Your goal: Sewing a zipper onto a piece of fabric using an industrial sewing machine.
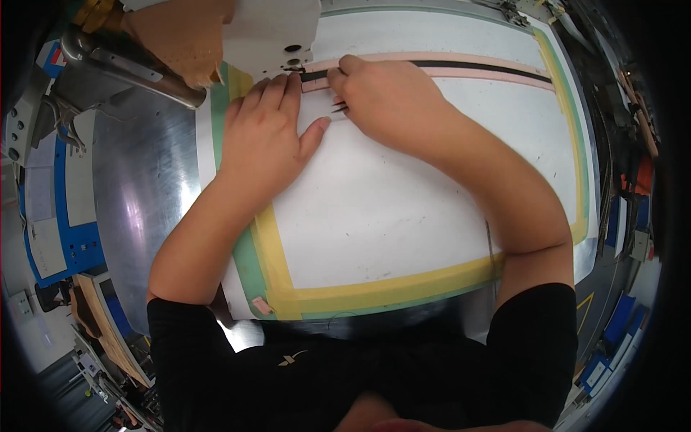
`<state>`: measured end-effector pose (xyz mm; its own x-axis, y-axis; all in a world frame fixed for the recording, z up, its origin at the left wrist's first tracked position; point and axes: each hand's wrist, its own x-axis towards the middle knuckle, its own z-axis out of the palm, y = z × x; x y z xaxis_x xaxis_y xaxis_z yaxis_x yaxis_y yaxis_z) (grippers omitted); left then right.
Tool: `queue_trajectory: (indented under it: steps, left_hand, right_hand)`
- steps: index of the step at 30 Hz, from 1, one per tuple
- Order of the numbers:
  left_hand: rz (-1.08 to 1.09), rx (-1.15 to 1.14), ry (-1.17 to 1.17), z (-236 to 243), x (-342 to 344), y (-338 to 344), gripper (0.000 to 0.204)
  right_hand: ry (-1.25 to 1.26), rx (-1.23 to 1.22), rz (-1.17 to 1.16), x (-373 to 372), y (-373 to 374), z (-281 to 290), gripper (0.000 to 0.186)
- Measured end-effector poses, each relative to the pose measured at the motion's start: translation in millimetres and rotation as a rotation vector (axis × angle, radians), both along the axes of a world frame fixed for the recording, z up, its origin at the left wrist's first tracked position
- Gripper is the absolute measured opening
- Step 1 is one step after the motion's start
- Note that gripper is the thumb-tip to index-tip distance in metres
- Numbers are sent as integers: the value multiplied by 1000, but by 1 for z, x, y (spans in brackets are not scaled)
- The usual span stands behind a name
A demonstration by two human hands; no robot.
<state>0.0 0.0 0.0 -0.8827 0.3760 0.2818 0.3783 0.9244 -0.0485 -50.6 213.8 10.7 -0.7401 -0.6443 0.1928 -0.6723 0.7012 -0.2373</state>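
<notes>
A long black strip (475, 66) with pink strips (461, 72) along both its edges crosses the far part of a white sheet (389, 201). My left hand (263, 133) lies flat at the strip's left end, fingers stretched forward and thumb spread toward the right. My right hand (396, 101) is closed over the strip, with thumb and forefinger bent together at it. Two thin dark points, apparently the tips of tweezers (339, 107), stick out leftward from under its fingers. The rest of that tool is hidden in the hand.
Yellow and green tape (374, 284) borders the sheet. A white machine head (270, 32) with brown paper (180, 36) stands close beyond my left hand, beside a metal tube (137, 72). A shiny metal table (144, 180) extends left. A pink scrap (262, 305) lies at the near left corner.
</notes>
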Motion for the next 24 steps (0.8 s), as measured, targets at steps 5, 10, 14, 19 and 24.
queue_trajectory:
  steps: [5, 10, 14, 19, 24]
  left_hand:
    - [-24, -23, 44, -1, 0, 2, 71]
    - [-19, 48, -50, 1, -2, 3, 68]
    - [-36, 53, -62, -1, -4, 2, 67]
    - [-36, 19, -4, -3, -4, 1, 68]
    - [-28, -26, 70, -3, -4, 1, 68]
  right_hand:
    - [2, 35, -8, 0, 2, 0, 24]
    - [-28, 85, -8, 1, 1, 5, 21]
    - [-9, 97, -31, 1, -1, 5, 21]
    - [20, 79, -19, 1, -3, 3, 19]
    - [41, 70, -6, 2, -3, 5, 18]
